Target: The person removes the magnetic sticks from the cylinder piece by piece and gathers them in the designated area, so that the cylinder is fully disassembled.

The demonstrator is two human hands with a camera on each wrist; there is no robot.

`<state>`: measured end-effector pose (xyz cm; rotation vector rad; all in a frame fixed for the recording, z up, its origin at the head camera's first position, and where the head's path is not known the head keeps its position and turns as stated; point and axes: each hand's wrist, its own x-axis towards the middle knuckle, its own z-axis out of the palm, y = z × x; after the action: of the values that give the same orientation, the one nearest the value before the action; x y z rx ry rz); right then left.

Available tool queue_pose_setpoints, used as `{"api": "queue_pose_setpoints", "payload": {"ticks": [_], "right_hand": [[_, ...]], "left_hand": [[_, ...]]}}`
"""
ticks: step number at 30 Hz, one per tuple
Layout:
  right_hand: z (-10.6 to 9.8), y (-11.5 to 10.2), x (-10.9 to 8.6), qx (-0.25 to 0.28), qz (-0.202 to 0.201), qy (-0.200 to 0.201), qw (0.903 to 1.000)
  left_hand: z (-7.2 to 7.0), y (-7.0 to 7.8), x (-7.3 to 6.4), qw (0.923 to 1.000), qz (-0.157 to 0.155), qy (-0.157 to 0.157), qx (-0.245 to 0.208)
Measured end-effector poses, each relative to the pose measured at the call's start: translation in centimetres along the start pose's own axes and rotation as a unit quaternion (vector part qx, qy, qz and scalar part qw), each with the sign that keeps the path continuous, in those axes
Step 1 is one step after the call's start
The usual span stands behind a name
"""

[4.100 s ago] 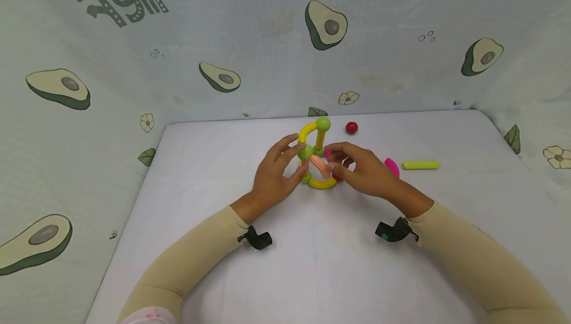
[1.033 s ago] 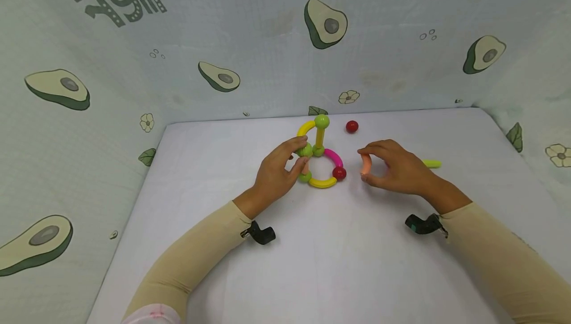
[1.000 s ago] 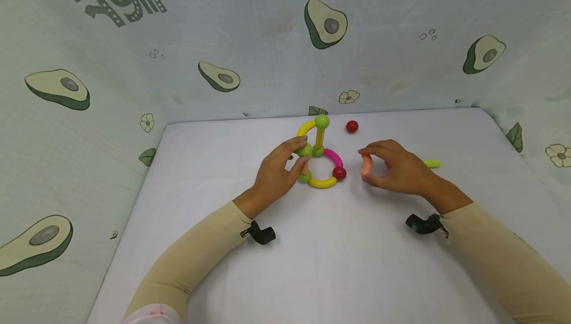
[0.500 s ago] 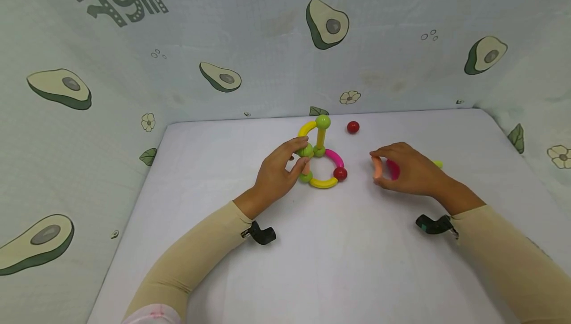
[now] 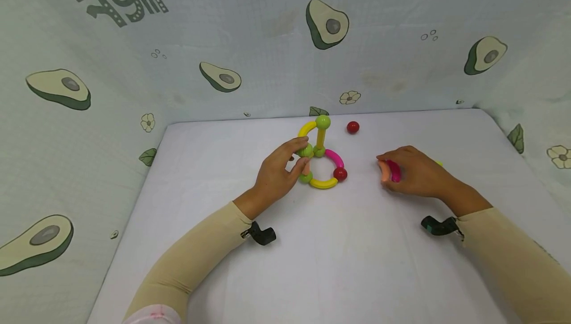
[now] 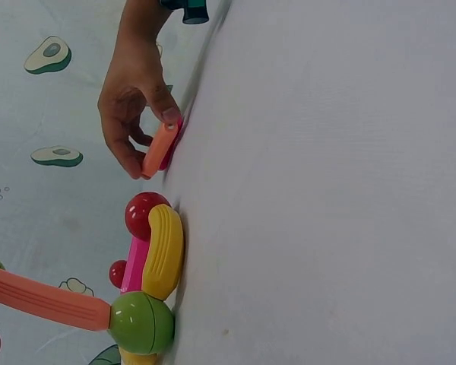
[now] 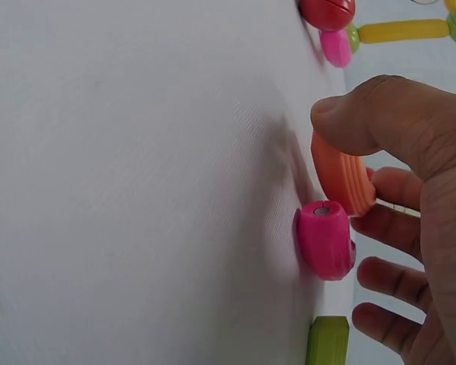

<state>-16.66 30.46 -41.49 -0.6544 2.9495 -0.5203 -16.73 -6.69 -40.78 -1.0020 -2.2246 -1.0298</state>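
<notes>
A toy frame of coloured balls and rods stands at the table's middle: a ring of a yellow curved rod (image 5: 323,184), a red ball (image 5: 340,174) and a pink curved rod (image 5: 334,157), with upright rods rising to a green ball (image 5: 323,122). My left hand (image 5: 278,170) holds the frame's near left side, thumb and fingers at an upright orange rod (image 6: 49,298) and the green ball above it. To the right, my right hand (image 5: 415,173) pinches a loose orange curved rod (image 7: 340,173) by its ends. Close beside that rod, a loose pink curved rod (image 7: 324,242) lies on the table.
A loose red ball (image 5: 353,127) sits behind the frame, toward the back edge. A lime-green straight rod (image 7: 328,340) lies beyond my right hand, mostly hidden by it in the head view. Avocado-printed cloth (image 5: 267,31) hangs behind the white-covered table (image 5: 339,254).
My right hand has drawn the orange curved rod away from the frame, rightward, and down beside the loose pink rod. My left hand keeps its hold on the frame.
</notes>
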Motion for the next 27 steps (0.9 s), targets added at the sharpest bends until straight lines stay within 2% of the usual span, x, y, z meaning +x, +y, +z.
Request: {"api": "queue_pose_setpoints", "payload": {"ticks": [17, 22, 27], "right_hand": [[0.1, 0.1, 0.0, 0.011, -0.001, -0.015, 0.9998], [0.2, 0.1, 0.2, 0.002, -0.014, 0.0, 0.9999], [-0.2, -1.1, 0.7, 0.005, -0.02, 0.02, 0.9996]], "left_hand": [[-0.1, 0.1, -0.1, 1.0, -0.001, 0.001, 0.0], [0.0, 0.1, -0.2, 1.0, 0.004, 0.003, 0.001], [0.0, 0.0, -0.2, 0.9999, 0.011, 0.012, -0.002]]}}
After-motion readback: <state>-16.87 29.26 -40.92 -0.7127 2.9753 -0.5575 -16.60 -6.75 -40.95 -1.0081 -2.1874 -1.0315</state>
